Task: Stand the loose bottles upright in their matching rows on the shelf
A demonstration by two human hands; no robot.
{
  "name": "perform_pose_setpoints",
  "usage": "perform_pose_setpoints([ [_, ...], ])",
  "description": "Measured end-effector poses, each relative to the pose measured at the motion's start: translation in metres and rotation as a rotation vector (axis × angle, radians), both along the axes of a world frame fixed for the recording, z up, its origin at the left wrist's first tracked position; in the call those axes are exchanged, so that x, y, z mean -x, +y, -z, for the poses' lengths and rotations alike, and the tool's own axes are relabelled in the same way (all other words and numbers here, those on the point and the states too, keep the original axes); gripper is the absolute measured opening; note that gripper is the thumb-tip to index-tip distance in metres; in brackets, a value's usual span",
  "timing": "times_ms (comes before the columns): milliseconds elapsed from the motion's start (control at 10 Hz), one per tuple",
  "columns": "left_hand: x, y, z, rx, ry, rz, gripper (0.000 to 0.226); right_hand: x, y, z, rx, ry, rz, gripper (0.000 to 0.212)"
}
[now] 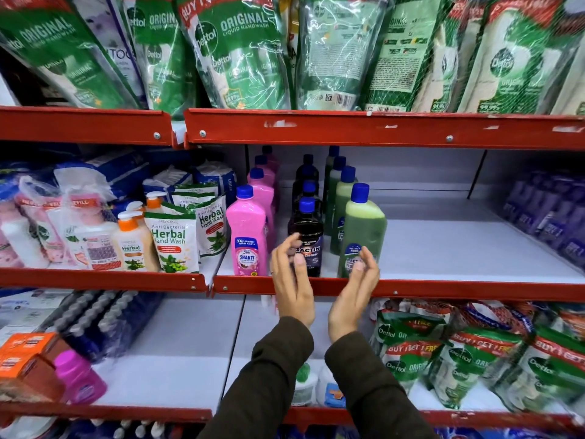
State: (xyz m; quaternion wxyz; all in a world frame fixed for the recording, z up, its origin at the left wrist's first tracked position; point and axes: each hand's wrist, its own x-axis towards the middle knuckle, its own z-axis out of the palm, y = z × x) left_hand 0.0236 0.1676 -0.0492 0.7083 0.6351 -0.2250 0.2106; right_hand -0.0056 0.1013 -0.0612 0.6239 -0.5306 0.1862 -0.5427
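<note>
Three rows of blue-capped bottles stand upright on the middle shelf (443,248): a pink row fronted by a pink Shakti bottle (248,232), a row of dark bottles (306,231) and a row of green bottles (364,232). My left hand (292,280) is raised in front of the front dark bottle, fingers apart and holding nothing, slightly blurred. My right hand (354,296) hovers just before the front green bottle, palm turned inward, fingers apart and empty. Both hands reach over the shelf's red front lip (459,289).
Herbal hand wash pouches (174,239) and pump bottles fill the shelf to the left. Purple packs (550,213) sit at the far right. Green Dettol refill pouches (240,52) hang above. Below lie a tipped pink bottle (79,378) and more Dettol pouches (459,359).
</note>
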Motion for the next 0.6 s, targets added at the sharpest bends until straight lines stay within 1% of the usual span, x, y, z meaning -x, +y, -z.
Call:
perform_pose_setpoints([
  [100, 0.009, -0.025, -0.002, -0.093, -0.011, 0.190, 0.044, 0.007, -0.030, -0.003, -0.039, 0.030, 0.023, 0.048],
  [200, 0.017, -0.054, -0.005, -0.184, 0.214, 0.360, 0.055, 0.009, -0.057, -0.003, -0.009, 0.120, -0.078, 0.047],
  [300, 0.019, -0.075, -0.011, -0.235, 0.379, 0.398, 0.057, 0.013, -0.075, -0.005, 0.017, 0.152, -0.184, 0.045],
  [400, 0.025, -0.082, -0.017, -0.291, 0.416, 0.384, 0.066, 0.022, -0.083, -0.007, 0.001, 0.149, -0.241, 0.042],
  [500, 0.024, -0.085, -0.020, -0.317, 0.437, 0.407, 0.080, 0.026, -0.090, -0.007, 0.021, 0.176, -0.263, 0.043],
  [600, 0.032, -0.084, -0.020, -0.272, 0.414, 0.359, 0.076, 0.033, -0.091, -0.011, 0.033, 0.199, -0.262, 0.044],
])
